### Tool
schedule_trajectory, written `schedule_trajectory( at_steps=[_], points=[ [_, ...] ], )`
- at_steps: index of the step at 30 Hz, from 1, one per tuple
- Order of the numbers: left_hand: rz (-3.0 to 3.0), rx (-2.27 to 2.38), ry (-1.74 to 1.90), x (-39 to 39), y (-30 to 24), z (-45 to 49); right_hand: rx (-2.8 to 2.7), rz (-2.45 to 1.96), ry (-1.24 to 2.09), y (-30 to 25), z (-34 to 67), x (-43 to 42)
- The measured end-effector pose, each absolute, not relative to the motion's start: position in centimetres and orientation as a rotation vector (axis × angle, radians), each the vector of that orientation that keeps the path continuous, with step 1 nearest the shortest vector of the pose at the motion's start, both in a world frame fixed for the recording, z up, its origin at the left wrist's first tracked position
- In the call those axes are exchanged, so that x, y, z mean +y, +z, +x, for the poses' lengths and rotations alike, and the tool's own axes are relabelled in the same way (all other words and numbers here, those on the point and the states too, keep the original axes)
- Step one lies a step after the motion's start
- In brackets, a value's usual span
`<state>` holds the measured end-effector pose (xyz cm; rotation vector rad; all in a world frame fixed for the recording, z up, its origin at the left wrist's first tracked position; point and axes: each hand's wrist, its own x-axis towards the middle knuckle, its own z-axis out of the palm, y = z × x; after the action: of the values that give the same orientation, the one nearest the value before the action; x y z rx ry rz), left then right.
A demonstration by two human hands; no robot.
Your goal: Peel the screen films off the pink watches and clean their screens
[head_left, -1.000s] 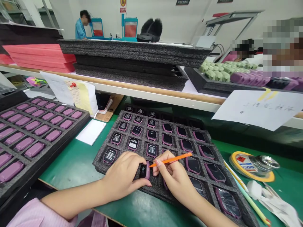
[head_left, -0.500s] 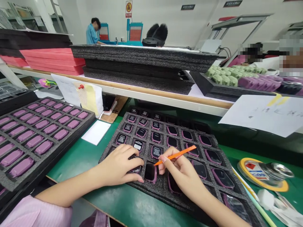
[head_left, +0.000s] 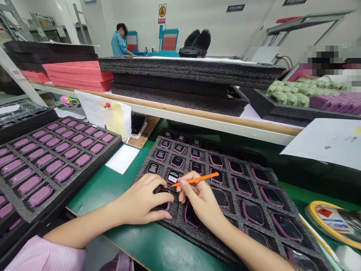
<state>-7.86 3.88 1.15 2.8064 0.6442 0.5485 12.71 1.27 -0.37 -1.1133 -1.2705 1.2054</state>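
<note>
A black foam tray point(head_left: 180, 233) on the green bench holds rows of purple smartwatches, screens up, several lit with text. At the tray's near left, my left hand point(head_left: 146, 199) curls its thumb and index finger around one smartwatch point(head_left: 163, 206), which the fingers partly cover. An orange spudger point(head_left: 207, 177) is pinched between the fingers of my right hand point(head_left: 201, 194). Its pointed tip is at my left index finger, by the upper edge of that watch and just below a lit watch point(head_left: 173, 176). My right hand hides part of the tray's middle.
Another foam tray point(head_left: 93, 158) at left holds purple watch parts. A white pad point(head_left: 122, 159) lies between the trays. A yellow-rimmed tape roll point(head_left: 332, 222) is at right. Overhead, a shelf point(head_left: 180, 113) carries stacked black foam, pink foam point(head_left: 79, 73) and green watches point(head_left: 296, 92). A co-worker point(head_left: 120, 41) is behind.
The camera view has shifted, so the scene appears farther right. My right hand moved the spudger's tip left, from the neighbouring watch to the one at my left hand.
</note>
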Motion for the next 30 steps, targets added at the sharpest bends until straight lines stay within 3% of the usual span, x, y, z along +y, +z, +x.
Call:
schedule_trajectory(
  at_steps=[8, 14, 23, 30],
  points=[
    [2.825, 0.494, 0.727, 4.3, 0.1, -8.4, -1.350, -1.098, 1.270, -0.8, 12.9, 0.5],
    [2.645, 0.607, 0.691, 4.2, 0.0, -8.4, -1.540, -1.086, 1.149, -0.8, 13.1, 0.2],
    [2.452, 0.806, 0.625, 3.7, -0.4, -8.6, -1.819, -1.005, 0.710, -0.8, 13.3, 0.0],
    [2.483, 0.844, 0.670, 3.7, 0.4, -8.6, -1.845, -1.040, 0.696, -0.8, 13.3, 0.0]
  ],
)
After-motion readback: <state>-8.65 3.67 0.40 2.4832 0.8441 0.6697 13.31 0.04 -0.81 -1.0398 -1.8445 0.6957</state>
